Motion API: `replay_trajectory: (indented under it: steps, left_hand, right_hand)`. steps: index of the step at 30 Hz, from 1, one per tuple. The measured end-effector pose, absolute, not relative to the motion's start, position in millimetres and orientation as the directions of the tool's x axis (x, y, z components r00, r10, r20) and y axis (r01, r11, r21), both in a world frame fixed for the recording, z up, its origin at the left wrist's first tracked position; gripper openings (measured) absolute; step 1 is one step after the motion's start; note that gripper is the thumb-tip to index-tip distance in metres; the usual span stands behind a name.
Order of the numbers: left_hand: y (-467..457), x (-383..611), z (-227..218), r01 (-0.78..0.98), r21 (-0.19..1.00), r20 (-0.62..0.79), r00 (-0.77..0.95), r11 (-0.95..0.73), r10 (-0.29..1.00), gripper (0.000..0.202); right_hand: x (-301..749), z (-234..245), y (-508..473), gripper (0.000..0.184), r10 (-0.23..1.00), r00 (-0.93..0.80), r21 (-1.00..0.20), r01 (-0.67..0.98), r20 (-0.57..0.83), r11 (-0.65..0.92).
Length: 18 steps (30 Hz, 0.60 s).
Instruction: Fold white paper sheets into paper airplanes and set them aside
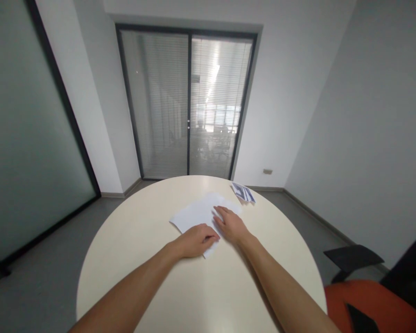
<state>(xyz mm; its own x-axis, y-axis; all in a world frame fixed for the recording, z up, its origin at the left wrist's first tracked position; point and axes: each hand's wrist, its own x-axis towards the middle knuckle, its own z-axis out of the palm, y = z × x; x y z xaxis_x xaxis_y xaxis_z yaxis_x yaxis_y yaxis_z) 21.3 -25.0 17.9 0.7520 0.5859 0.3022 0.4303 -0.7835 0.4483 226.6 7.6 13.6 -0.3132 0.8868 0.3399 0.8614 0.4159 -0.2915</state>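
A white sheet of paper (197,213) lies near the middle of a round cream table (142,249). My left hand (197,241) rests on the near edge of the sheet with its fingers curled and pressed onto the paper. My right hand (230,224) lies flat on the right part of the sheet, fingers stretched out and pointing away from me. Both forearms reach in from the bottom of the view.
A small stack of printed cards or leaflets (243,192) lies at the table's far right edge. An orange and black chair (370,300) stands at the lower right. Behind the table is a glass door with blinds (189,104); a frosted glass wall (24,138) runs along the left.
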Motion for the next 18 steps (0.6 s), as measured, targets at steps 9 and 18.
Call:
replay_trajectory:
  steps: [9,18]
  left_hand:
    - [-5,-2,15,0.605,0.467,0.347,0.546,-0.645,0.763,0.034]
    - [-4,-7,-11,0.781,0.228,0.085,0.578,-0.581,0.811,0.068]
  right_hand:
    - [232,10,6,0.051,0.812,-0.554,-0.348,0.736,0.182,0.58]
    - [232,3,6,0.064,0.843,-0.522,-0.326,0.78,0.131,0.533]
